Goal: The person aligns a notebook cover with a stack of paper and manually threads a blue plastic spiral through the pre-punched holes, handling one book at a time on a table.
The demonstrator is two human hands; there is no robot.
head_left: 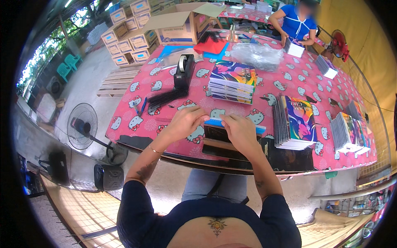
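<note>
Fingertips of the left hand point(188, 120) and right hand point(240, 129) are bent in at a blue strip point(214, 122); whether they pinch or merely press cannot be told. Strip located by the near edge of the table point(124, 129), over a dark stand point(216, 133), long axis left to right, roughly along that edge. It lies directly at the fingertips: left hand toward its left end, right hand across its middle, neither clearly nearer.

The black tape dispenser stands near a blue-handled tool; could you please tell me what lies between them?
A pile of black spiral coils lies between the black tape dispenser and the blue-handled tool, as the head view shows.
</note>
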